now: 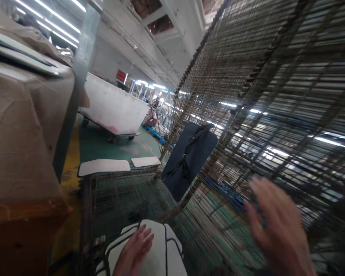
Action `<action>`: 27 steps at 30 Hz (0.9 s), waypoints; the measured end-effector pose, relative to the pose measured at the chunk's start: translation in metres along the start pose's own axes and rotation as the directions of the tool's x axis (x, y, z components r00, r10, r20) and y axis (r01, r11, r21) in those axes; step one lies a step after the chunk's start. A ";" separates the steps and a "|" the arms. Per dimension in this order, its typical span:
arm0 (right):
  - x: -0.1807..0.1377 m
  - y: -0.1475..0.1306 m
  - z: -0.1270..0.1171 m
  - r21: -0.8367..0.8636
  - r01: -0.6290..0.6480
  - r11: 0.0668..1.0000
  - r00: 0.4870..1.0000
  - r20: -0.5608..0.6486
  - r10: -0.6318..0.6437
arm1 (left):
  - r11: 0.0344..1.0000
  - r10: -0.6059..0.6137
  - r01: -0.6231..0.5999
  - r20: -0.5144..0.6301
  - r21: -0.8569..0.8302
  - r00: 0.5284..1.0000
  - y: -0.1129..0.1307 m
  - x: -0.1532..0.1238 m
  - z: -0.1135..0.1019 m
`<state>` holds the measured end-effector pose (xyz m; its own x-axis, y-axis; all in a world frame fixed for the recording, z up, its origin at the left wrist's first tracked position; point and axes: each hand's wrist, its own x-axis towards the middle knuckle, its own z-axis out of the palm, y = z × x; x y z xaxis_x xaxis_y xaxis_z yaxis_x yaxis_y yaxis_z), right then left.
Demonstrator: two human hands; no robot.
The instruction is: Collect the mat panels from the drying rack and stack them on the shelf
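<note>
My left hand [136, 245] is low in the middle of the view, over a stack of white panels with black edging [155, 245]. Its fingers are stretched out with nothing between them; whether they touch the top panel I cannot tell. Blurred by motion, my right hand [278, 222] is raised at the right in front of the wire rack [264, 80]. Its thumb stands apart from the fingers, and I see nothing in it. Between the hands and farther off, a dark blue panel [178, 165] with a tied black strap [185, 153] leans tilted against the wires.
Two flat white pieces [105, 166] lie on the rack's low wire shelf. Brown cardboard boxes [23, 145] and a slanted metal post [77, 84] stand close at left. Beyond is a white wheeled bin [115, 103] on the green floor [103, 147], with blue pallets [155, 134] farther back.
</note>
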<state>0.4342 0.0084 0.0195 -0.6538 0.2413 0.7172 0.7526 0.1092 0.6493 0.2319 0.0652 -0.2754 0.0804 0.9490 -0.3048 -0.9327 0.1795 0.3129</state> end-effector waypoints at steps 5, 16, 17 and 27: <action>0.078 0.077 -0.005 -0.365 -0.047 0.930 0.961 0.238 0.142 | 0.991 -0.088 0.081 -0.062 -0.102 0.994 -0.016 0.007 0.040; 0.047 0.065 -0.005 -0.396 0.112 0.911 0.964 0.267 -0.003 | 0.981 -0.124 0.103 -0.123 -0.164 0.985 -0.016 0.032 0.064; 0.043 0.060 -0.006 -0.352 0.127 0.927 0.964 0.266 -0.031 | 0.979 -0.134 0.111 -0.127 -0.170 0.983 -0.018 0.033 0.067; -0.005 0.022 -0.003 -0.008 0.209 0.978 0.955 0.216 -0.203 | 0.951 -0.049 0.032 -0.047 -0.309 0.998 -0.030 0.053 0.105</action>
<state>0.4540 0.0064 0.0311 -0.7601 0.4164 0.4989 0.5986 0.1497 0.7870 0.3004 0.1372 -0.2066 0.1094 0.9259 -0.3616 -0.9926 0.1211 0.0097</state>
